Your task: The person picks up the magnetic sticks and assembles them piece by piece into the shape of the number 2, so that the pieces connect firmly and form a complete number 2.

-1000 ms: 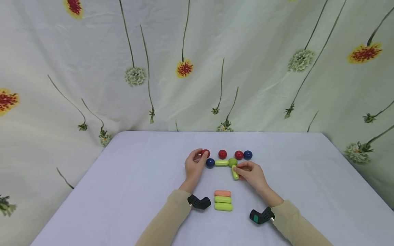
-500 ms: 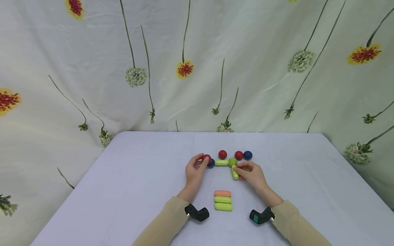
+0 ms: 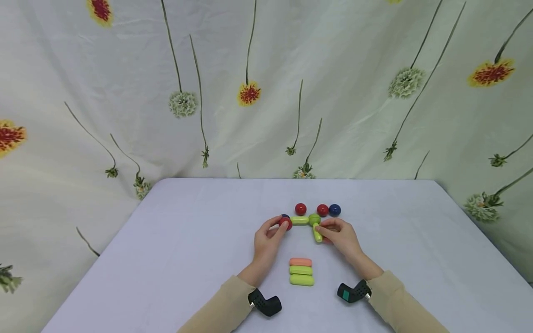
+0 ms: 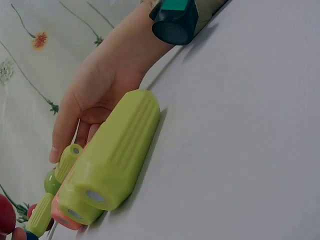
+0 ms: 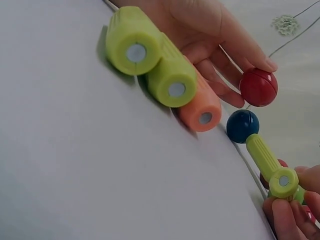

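A flowered cloth (image 3: 266,134) hangs beyond both hands, its top cut off in the head view. The table (image 3: 187,240) spreads under the hands, its near edge out of sight. The left sleeve (image 3: 220,303) and right sleeve (image 3: 401,300) run off at the bottom.

The left hand (image 3: 265,243) pinches a red ball between thumb and fingertips; the right hand (image 3: 341,237) pinches a lime stick, partly covering it. In the right wrist view the right hand is cut off at the corner, and in the left wrist view little more than a left fingertip shows.

Each wrist carries a black camera, the left camera (image 3: 265,303) and the right camera (image 3: 354,293). Between the forearms, nearer the body than the hands, lie two loose lime sticks (image 3: 301,280) and an orange stick (image 3: 300,262), side by side. Between the hands, a joining stick (image 3: 299,221) links a blue ball (image 3: 285,216) to a green ball (image 3: 314,219), where the right hand's lime stick (image 3: 318,233) also meets.

The pinched red ball (image 3: 286,224) partly hides that blue ball; whether they touch I cannot tell. Just beyond the hands sit two loose red balls (image 3: 300,209) and a second blue ball (image 3: 335,210). Grey discs (image 5: 136,52) show in the stick ends.
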Demonstrator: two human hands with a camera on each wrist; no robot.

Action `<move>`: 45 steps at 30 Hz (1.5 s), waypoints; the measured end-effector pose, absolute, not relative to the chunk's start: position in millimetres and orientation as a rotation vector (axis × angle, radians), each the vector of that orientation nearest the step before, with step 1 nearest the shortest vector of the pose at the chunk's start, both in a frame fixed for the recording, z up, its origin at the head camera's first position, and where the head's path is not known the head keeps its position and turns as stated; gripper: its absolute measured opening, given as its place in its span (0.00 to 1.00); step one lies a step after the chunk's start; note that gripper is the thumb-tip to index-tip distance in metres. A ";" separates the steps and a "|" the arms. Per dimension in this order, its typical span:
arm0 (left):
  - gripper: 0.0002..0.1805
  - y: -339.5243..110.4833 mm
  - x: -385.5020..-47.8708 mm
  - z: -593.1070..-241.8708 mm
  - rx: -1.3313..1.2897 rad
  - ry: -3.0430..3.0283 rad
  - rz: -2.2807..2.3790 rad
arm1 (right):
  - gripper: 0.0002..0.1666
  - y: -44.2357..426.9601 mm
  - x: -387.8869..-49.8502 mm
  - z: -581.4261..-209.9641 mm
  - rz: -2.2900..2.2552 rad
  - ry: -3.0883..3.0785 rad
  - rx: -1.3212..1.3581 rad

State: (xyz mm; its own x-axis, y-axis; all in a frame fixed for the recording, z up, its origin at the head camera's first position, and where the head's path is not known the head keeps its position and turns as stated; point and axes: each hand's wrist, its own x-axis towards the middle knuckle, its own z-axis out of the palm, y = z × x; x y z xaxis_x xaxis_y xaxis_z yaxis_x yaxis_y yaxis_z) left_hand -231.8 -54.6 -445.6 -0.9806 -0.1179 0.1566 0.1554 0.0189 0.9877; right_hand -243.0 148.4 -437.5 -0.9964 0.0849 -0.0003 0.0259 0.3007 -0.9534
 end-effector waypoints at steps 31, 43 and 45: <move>0.22 -46.5 -224.5 -450.0 -0.452 -2.352 -2.107 | 0.21 150.9 -241.8 -438.3 1.947 -2.449 -0.070; 0.19 -42.2 -219.2 -450.7 -0.620 -2.413 -1.965 | 0.20 149.3 -241.7 -436.1 1.974 -2.443 -0.048; 0.19 -42.2 -218.8 -450.0 -0.622 -2.435 -1.935 | 0.20 149.4 -241.4 -435.8 1.974 -2.444 -0.049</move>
State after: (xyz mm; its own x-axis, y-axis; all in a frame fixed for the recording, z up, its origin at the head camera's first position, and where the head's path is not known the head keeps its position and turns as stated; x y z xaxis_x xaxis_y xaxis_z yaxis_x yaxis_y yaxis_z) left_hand -218.8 -42.2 -450.0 -0.9226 0.3196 0.2160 0.2826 0.1789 0.9424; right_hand -241.4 149.4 -435.8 -0.9995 0.0240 -0.0202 0.0248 0.2103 -0.9773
